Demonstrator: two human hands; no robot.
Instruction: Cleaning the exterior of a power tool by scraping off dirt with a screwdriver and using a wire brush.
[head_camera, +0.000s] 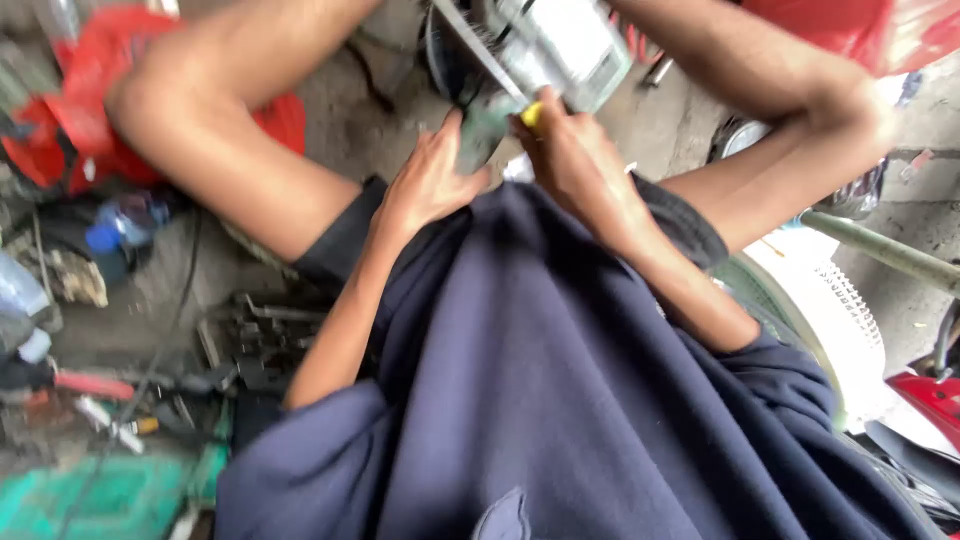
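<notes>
At far left, loose tools (250, 340) lie scattered on the concrete floor (330, 110). The left hand (430, 185) rests against the greenish lower part of a grey metal housing (550, 45), fingers spread and pressed on it, steadying it rather than closed around it. The housing sits on the floor between the person's knees. The right hand (570, 160) is clenched around a yellow-handled tool (533, 115), tip toward the housing; the tip itself is hidden. The step in hand appears to be working a fastener or fitting. Continuing would call for firm bracing and straight tool alignment.
</notes>
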